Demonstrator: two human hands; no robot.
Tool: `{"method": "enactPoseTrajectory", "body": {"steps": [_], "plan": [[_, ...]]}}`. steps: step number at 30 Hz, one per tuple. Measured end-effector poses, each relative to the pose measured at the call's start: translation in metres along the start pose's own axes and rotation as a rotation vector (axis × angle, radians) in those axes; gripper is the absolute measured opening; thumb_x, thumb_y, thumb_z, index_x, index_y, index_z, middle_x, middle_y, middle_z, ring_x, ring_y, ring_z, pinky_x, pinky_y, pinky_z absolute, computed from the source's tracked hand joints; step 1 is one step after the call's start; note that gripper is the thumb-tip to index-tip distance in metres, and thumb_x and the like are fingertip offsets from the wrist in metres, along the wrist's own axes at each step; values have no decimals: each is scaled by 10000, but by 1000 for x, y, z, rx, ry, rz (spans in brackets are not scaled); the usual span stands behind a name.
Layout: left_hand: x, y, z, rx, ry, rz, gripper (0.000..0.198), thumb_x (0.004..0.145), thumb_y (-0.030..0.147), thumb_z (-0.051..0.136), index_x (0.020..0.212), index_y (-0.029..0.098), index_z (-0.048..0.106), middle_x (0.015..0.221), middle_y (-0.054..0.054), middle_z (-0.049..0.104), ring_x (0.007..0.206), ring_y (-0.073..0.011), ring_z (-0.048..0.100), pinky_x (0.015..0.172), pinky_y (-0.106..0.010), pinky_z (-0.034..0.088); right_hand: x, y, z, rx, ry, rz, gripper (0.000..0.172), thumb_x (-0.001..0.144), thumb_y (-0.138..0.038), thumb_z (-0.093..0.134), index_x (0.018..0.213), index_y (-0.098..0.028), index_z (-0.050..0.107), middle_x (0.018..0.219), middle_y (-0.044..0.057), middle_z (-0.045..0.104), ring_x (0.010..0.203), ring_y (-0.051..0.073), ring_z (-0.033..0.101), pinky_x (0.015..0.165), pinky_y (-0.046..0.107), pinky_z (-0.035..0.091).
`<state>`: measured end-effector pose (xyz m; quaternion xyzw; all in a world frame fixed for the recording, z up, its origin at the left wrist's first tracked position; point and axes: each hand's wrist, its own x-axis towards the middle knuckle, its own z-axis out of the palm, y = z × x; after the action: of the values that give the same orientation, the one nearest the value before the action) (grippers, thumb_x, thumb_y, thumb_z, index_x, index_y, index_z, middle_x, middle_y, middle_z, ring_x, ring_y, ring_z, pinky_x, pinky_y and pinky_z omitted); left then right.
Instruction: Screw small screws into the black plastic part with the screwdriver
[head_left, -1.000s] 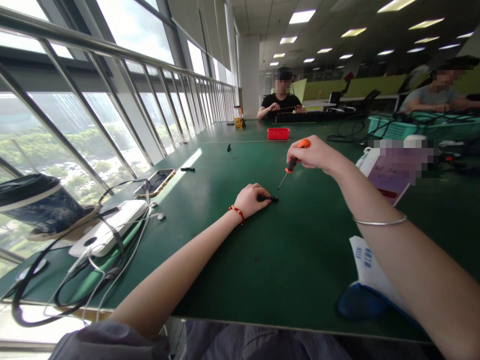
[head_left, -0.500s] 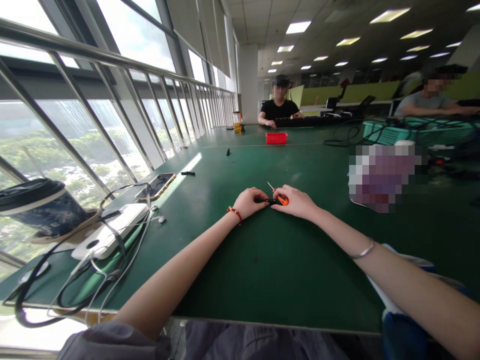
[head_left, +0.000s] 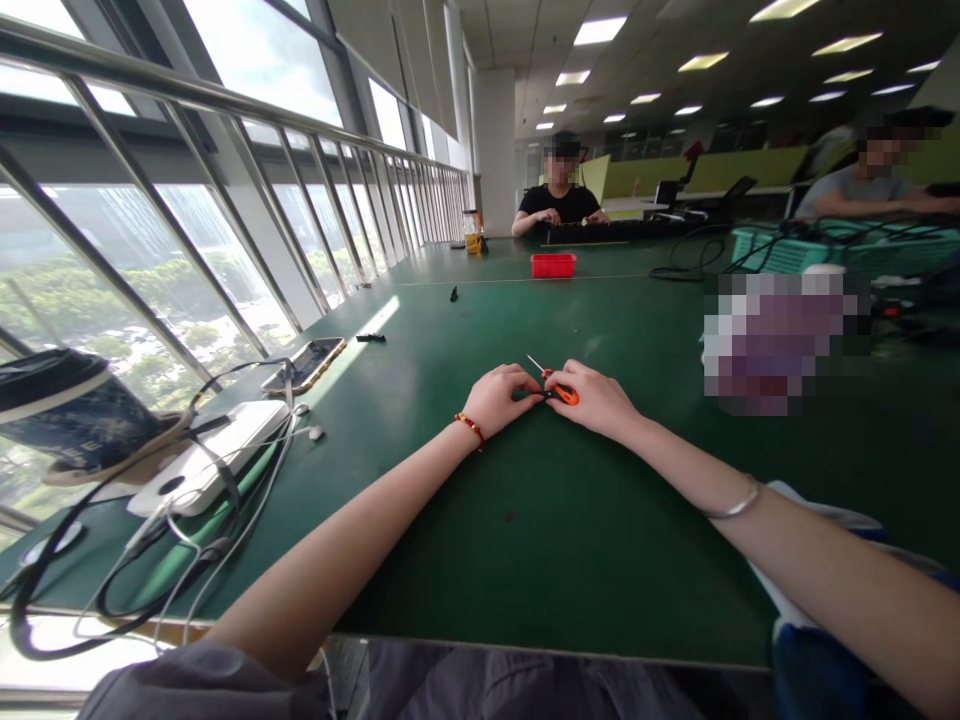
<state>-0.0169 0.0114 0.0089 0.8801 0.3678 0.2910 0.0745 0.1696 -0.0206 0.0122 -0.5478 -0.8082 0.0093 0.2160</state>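
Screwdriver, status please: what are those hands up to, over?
Right hand holds screwdriver, tip pointing away from wearer. Left hand pinches black part, mostly hidden by fingers. Red bin farther off, apart from hands.

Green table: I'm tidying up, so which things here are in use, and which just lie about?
In use:
screwdriver in the right hand
small black part at the left hand

Lying about:
phone
lidded cup
white earphones
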Motion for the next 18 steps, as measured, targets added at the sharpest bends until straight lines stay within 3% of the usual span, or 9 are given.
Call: {"method": "enactPoseTrajectory", "body": {"steps": [12, 18], "plan": [[2, -2, 0, -28, 8, 31, 124, 808, 278, 621, 799, 206, 722, 877, -10, 706, 835, -156, 615, 799, -272, 473, 0, 4, 2, -8, 7, -40, 185, 819, -360, 544, 949, -262, 633, 947, 13, 552, 755, 149, 554, 557, 239, 364], [1, 0, -2, 144, -19, 116, 178, 858, 271, 548, 895, 202, 708, 913, -21, 697, 851, -161, 593, 775, -271, 471, 0, 6, 2, -6, 10, -64, 191, 824, -361, 538, 957, -262, 632, 941, 11, 549, 755, 148, 554, 565, 242, 363]]}}
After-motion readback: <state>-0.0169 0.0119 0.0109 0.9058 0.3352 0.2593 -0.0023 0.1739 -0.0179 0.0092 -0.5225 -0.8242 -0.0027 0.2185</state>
